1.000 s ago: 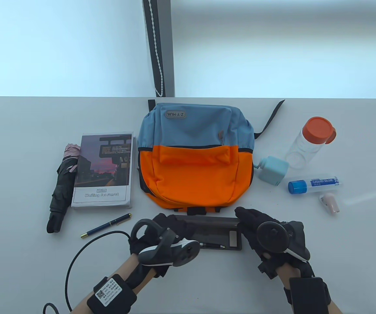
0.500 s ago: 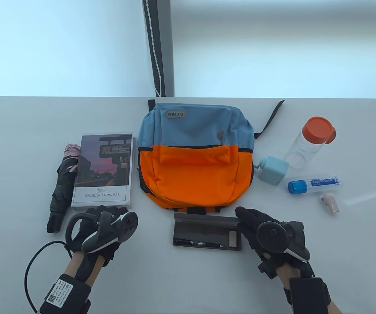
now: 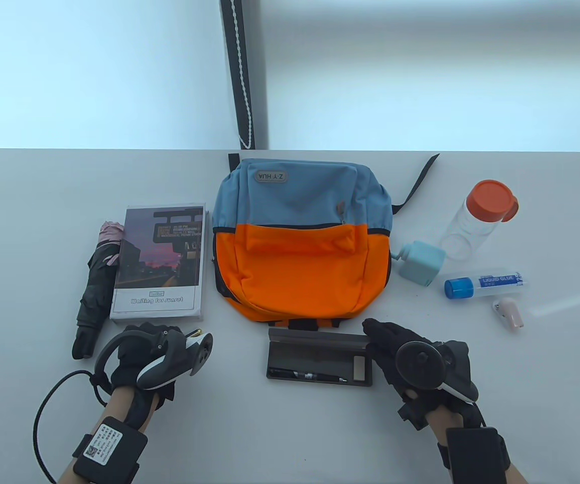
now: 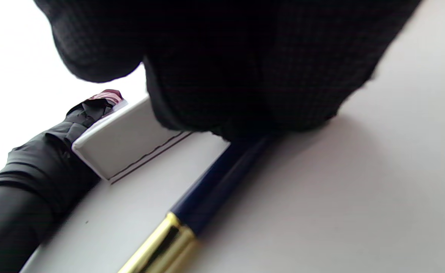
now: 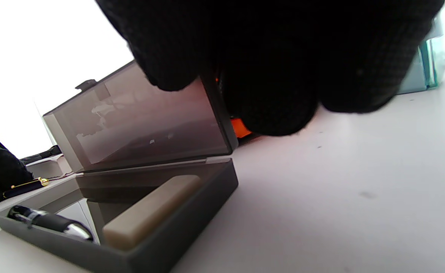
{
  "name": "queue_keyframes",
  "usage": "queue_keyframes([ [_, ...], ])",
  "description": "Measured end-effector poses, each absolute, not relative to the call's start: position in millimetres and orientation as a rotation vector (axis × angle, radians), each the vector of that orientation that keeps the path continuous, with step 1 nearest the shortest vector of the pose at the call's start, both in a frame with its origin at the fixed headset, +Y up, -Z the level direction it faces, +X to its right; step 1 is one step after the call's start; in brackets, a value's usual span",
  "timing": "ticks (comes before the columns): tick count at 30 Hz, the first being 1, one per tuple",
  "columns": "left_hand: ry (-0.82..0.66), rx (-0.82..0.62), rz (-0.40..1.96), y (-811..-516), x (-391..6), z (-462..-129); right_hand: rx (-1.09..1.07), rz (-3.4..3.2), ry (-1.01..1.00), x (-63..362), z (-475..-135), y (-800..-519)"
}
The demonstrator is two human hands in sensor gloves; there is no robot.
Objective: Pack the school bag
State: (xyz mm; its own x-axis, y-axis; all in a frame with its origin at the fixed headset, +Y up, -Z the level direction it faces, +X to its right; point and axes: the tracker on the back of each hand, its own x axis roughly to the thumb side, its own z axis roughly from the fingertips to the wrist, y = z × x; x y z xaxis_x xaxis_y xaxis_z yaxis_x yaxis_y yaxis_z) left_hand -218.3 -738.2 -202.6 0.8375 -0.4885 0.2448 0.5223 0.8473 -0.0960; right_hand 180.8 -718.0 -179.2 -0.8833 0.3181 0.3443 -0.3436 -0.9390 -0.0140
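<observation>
The school bag (image 3: 302, 242) lay shut at the table's middle. The blue pen (image 4: 222, 178) was covered by the left hand (image 3: 141, 353), apparently pinched, though contact was hidden. The pencil case (image 3: 320, 360) lid was propped by the right hand (image 3: 400, 353); a level lift was needed.

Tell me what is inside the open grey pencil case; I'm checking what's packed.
The open grey plastic pencil case holds a black pen along its front and a beige eraser block at its right end. Its far side is not clearly visible.
</observation>
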Motion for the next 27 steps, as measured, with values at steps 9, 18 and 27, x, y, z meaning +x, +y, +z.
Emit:
queue_keyframes([
  [9, -0.238, -0.129, -0.552, -740, -212, -198, 0.48, 2.751, -0.103, 181, -180, -718],
  [18, -0.437, 0.059, -0.229, -659, -156, -163, 0.483, 2.75, -0.105, 180, -179, -718],
  [27, -0.635, 0.092, 0.12, -648, -102, -165, 0.494, 2.757, -0.106, 180, -178, -718],
])
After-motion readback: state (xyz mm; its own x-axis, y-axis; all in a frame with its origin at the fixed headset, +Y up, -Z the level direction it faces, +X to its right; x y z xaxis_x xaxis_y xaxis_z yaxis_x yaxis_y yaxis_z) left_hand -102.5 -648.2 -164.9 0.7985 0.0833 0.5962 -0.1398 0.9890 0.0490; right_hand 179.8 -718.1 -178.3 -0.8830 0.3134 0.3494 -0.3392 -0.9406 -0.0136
